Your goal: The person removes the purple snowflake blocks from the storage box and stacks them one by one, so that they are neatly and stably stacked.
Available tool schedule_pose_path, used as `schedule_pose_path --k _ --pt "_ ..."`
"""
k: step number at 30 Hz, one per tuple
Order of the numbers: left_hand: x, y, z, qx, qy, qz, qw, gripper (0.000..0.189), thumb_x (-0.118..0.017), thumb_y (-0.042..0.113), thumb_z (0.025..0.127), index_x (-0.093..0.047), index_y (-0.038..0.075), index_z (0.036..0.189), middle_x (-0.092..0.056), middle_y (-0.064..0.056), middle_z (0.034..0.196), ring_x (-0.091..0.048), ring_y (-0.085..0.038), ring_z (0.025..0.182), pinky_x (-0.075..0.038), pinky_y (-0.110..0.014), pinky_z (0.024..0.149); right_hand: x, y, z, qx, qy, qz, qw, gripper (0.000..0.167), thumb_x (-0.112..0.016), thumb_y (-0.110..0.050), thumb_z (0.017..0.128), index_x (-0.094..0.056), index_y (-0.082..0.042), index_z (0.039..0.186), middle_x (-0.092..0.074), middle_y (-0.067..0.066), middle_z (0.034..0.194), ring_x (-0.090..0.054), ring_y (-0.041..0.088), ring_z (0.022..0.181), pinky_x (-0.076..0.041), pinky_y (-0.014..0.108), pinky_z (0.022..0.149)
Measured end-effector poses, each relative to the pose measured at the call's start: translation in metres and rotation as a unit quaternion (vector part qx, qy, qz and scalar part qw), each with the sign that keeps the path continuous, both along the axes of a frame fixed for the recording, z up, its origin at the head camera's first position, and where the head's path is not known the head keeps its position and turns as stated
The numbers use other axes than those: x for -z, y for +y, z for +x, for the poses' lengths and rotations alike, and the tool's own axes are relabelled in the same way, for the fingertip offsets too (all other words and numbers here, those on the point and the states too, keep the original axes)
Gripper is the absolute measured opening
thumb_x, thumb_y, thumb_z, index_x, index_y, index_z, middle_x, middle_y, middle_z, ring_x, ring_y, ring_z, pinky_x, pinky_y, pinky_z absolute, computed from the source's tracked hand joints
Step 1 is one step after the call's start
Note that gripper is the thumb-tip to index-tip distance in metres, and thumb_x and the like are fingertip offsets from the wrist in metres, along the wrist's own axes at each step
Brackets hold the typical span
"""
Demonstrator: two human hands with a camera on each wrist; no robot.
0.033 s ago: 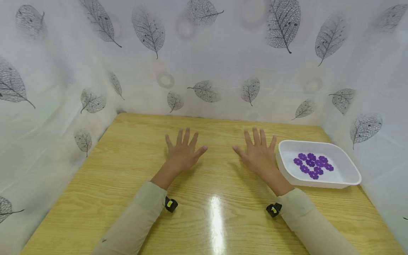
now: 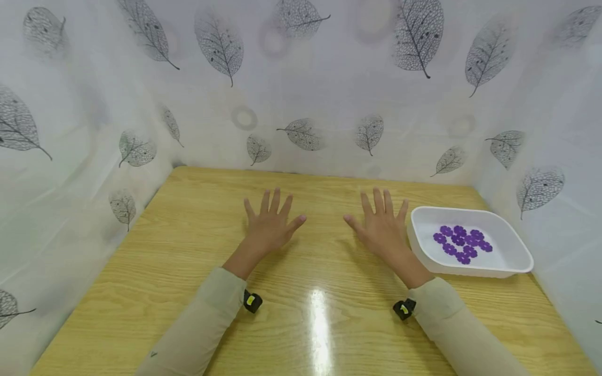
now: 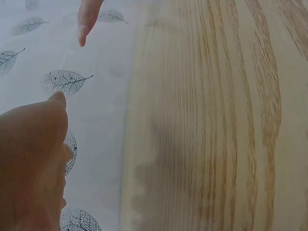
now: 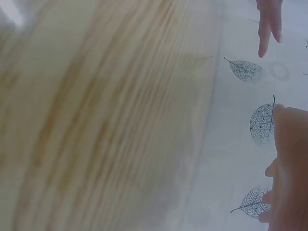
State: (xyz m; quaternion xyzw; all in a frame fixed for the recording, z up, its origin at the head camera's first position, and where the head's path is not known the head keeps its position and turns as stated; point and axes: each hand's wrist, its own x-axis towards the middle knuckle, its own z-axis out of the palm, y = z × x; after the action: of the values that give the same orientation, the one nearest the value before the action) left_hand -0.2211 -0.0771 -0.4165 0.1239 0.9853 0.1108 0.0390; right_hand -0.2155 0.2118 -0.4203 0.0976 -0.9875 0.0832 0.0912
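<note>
My left hand (image 2: pixel 268 228) is spread palm down over the left middle of the wooden table (image 2: pixel 301 282), holding nothing. Level with it on the right, my right hand (image 2: pixel 382 230) has its fingers fanned out, also holding nothing. The two thumbs point toward each other with a gap between them. Just right of my right hand stands a white plastic tray (image 2: pixel 510 248). Several purple flower-shaped pieces (image 2: pixel 463 240) lie clustered on its bottom. In the left wrist view the left hand (image 3: pixel 31 159) shows at the left edge; in the right wrist view the right hand (image 4: pixel 291 163) shows at the right edge.
A white curtain (image 2: pixel 324 94) printed with dark leaves hangs behind the table and along both sides. The tray sits near the table's right edge, close to the curtain. A light glare (image 2: pixel 320 329) shines on the near part of the tabletop.
</note>
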Motion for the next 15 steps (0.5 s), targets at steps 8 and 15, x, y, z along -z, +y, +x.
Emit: schedule_pose_path --k 8,15 --pt "0.000 -0.002 0.000 0.003 -0.003 0.010 0.9999 0.085 -0.014 0.076 0.097 -0.011 0.022 0.163 0.010 -0.011 0.170 0.013 -0.035 0.156 0.014 -0.074 0.112 -0.005 0.002 0.000 0.006 0.010 -0.008 0.9999 0.088 -0.029 -0.074 0.098 -0.018 -0.015 0.162 -0.010 0.021 0.168 -0.003 0.043 0.154 0.011 0.072 0.115" --pt "0.003 0.011 0.000 0.023 0.013 0.086 0.9960 0.081 -0.021 0.070 0.101 -0.020 0.017 0.162 -0.008 -0.016 0.169 -0.008 -0.038 0.155 -0.011 -0.067 0.120 -0.024 0.025 0.010 0.018 0.020 -0.062 0.9977 0.083 -0.031 -0.069 0.100 -0.022 -0.012 0.161 -0.016 0.022 0.165 -0.010 0.046 0.152 0.005 0.072 0.116"
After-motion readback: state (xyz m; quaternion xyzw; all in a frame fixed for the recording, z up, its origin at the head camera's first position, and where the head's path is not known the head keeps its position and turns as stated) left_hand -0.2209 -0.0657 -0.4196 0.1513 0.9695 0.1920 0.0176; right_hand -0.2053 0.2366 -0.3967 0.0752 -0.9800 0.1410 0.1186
